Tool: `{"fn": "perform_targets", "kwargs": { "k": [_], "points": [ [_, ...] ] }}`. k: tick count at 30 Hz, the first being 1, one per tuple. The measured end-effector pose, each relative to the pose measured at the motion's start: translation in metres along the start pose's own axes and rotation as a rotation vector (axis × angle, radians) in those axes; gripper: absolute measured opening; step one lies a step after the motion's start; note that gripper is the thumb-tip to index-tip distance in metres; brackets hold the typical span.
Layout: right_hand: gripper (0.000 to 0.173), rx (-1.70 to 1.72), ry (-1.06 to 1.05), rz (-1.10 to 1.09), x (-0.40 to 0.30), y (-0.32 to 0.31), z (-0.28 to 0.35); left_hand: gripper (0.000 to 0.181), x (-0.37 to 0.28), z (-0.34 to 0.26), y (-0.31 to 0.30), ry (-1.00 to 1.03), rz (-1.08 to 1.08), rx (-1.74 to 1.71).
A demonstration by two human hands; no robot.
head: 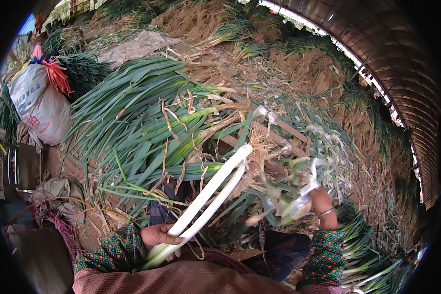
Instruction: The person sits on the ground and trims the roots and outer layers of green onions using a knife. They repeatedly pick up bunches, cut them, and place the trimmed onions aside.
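Note:
My left hand point(159, 238) is closed round the lower part of two peeled leek-like green onions point(211, 191). Their white shafts slant up and to the right, and their bushy roots point(259, 145) point away from me. Off to the right, my right hand point(319, 202) is at some pale, blurred stripped leaves point(297, 205); its fingers are partly hidden, so I cannot tell whether it grips them. Beyond my hands lies a large heap of unpeeled green onions point(139, 121), leaves to the left and roots to the right, with dry brown leaves among them.
A white woven sack point(40, 103) bearing writing stands at the left, red strands at its top. Peeled onions point(360, 253) lie at my lower right. A wooden frame point(286, 128) shows under leaf scraps. More onions with soil-covered roots point(305, 70) lie beyond, beside a flat cloth point(137, 47).

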State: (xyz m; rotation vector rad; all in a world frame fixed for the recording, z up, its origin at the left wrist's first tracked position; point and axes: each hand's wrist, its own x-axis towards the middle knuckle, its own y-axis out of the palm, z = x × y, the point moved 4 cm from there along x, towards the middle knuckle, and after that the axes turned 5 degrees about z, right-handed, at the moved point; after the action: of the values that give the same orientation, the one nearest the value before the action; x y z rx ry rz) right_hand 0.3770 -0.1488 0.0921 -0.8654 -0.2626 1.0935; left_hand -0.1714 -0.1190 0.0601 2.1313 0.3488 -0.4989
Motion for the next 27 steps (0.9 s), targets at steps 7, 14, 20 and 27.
{"fn": "perform_targets", "kwargs": {
  "k": [7,14,20,27],
  "points": [
    [0.057,0.8,-0.5,0.33,-0.043,0.106,0.156,0.036,0.013,0.006,0.004,-0.111,0.112,0.056],
    [0.036,0.767,-0.281,0.635,-0.034,0.129,0.122,0.039,0.01,0.025,0.0,-0.131,0.254,-0.012],
    [0.042,-0.473,-0.656,-0.037,-0.048,0.104,0.124,0.04,0.02,0.039,-0.004,-0.061,0.178,0.166],
    [0.028,-0.492,-0.396,-0.243,0.022,0.061,0.035,0.045,0.029,0.013,0.028,-0.036,0.05,0.135]
  ]
}}
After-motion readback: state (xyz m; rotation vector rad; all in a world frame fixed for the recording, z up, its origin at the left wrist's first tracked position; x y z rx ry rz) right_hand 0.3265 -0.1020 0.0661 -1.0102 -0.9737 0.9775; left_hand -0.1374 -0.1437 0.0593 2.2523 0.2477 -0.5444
